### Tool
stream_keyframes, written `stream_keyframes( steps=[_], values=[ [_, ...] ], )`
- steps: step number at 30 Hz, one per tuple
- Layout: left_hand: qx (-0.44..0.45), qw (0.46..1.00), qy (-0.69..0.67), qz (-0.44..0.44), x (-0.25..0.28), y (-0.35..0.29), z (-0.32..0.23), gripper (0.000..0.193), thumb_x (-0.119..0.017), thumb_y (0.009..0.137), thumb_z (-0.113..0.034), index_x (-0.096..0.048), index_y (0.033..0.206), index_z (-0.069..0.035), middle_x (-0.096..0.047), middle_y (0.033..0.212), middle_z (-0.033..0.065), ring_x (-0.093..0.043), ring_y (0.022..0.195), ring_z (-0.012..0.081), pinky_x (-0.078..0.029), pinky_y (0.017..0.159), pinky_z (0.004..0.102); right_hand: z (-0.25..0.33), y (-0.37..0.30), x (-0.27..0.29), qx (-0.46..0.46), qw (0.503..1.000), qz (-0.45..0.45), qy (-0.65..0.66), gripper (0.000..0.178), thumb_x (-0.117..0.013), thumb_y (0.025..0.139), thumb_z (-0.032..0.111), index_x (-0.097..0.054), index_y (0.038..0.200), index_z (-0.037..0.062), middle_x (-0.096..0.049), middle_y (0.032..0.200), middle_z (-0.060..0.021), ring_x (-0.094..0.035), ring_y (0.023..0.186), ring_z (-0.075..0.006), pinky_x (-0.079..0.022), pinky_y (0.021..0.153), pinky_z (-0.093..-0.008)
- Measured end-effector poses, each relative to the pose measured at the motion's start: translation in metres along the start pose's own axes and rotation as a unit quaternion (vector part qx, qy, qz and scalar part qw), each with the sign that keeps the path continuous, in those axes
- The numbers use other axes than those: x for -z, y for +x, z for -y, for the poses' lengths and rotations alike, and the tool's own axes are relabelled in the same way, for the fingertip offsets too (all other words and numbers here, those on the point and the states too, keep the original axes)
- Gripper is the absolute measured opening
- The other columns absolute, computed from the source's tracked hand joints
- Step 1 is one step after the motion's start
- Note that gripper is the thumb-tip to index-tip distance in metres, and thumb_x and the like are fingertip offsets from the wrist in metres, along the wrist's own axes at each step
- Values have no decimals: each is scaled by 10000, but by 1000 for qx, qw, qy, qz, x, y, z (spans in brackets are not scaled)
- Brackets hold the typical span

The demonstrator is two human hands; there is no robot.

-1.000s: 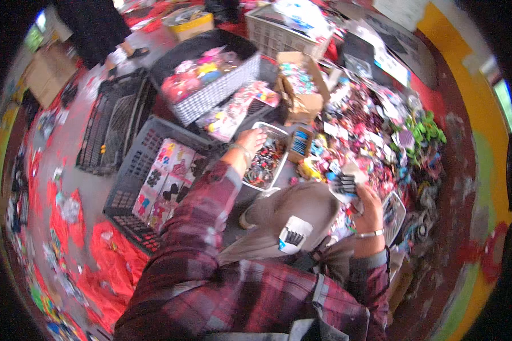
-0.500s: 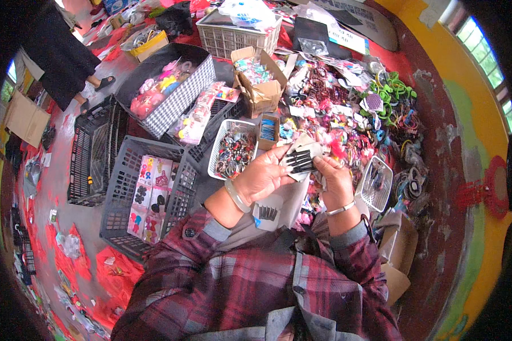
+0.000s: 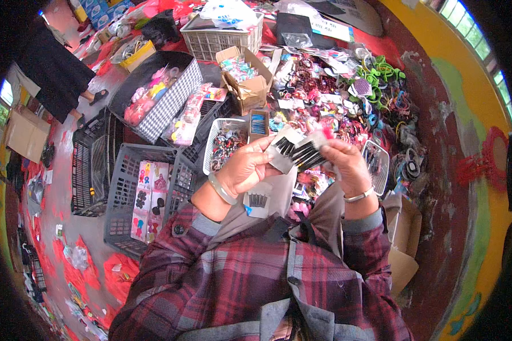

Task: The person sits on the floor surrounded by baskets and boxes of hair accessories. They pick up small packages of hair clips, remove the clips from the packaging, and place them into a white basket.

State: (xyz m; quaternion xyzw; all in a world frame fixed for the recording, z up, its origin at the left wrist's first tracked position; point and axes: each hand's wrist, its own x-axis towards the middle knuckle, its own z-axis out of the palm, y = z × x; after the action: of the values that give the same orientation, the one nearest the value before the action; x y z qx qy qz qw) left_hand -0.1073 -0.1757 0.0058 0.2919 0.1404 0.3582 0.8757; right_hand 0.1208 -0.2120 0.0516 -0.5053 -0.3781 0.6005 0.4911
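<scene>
The cards of black hairpins sit between both hands, raised in front of the person's chest and above the white wire tray of small dark ornaments. The left hand is closed on the left edge of the cards, thumb on top and fingers curled over the upper rim. The right hand is closed on their right end, fingertips pinching the pink-tipped edge. Both grips touch the cards, which lie tilted, the pins fanned across the white backing.

Below the white wire tray, another card of hairpins rests on the grey cloth in the person's lap. Left of the tray stands a grey plastic crate holding flat packets of hair clips; above the tray is an open cardboard box. Right of the tray spreads a heap of colourful hair ornaments.

Compared with half a second before, the hands hold the cards in much the same place, slightly higher and closer together, and the whole scene sits a little lower in the view.
</scene>
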Motion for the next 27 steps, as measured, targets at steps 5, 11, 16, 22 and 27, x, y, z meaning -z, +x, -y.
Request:
stream_keyframes(
  steps=[5, 11, 16, 22, 27],
  values=[
    [31, 998, -59, 20, -6, 2, 7, 451, -456, 911, -117, -333, 1328, 3, -513, 1224, 113, -535, 1097, 206, -459, 915, 365, -19, 23, -9, 59, 989, 50, -126, 95, -652, 788, 70, -670, 846, -3, -613, 707, 22, -504, 606, -44, -397, 548, -196],
    [-26, 991, 116, -54, -17, 3, 23, 438, -465, 882, -17, -357, 1306, -5, -530, 1155, 67, -552, 1018, 137, -470, 857, 283, -34, 25, -14, 56, 974, -38, -215, 145, -688, 748, 102, -645, 837, -4, -618, 690, -12, -547, 617, -69, -443, 551, -217],
    [-144, 930, 338, -17, 14, 7, 43, 396, -451, 876, -11, -393, 1267, 2, -532, 1145, 57, -536, 1027, 120, -432, 885, 256, -26, 19, 0, 60, 969, 24, -238, 204, -708, 739, 129, -628, 876, 1, -618, 749, -19, -586, 658, -102, -480, 578, -243],
    [-43, 962, 268, -41, 3, -1, 45, 318, -492, 858, -5, -471, 1173, 31, -556, 1016, 34, -519, 932, 86, -439, 814, 242, -27, 14, 13, -18, 978, 103, -180, 95, -662, 800, 108, -644, 815, 15, -614, 685, 6, -525, 579, -59, -421, 539, -201],
    [-77, 945, 288, -136, 25, 6, 14, 234, -510, 871, -61, -545, 1096, -7, -602, 954, 30, -566, 825, 87, -478, 750, 251, -26, 21, -7, 52, 983, -19, -174, 196, -653, 812, 128, -620, 940, -17, -633, 818, -46, -574, 720, -99, -464, 645, -222]
  ],
)
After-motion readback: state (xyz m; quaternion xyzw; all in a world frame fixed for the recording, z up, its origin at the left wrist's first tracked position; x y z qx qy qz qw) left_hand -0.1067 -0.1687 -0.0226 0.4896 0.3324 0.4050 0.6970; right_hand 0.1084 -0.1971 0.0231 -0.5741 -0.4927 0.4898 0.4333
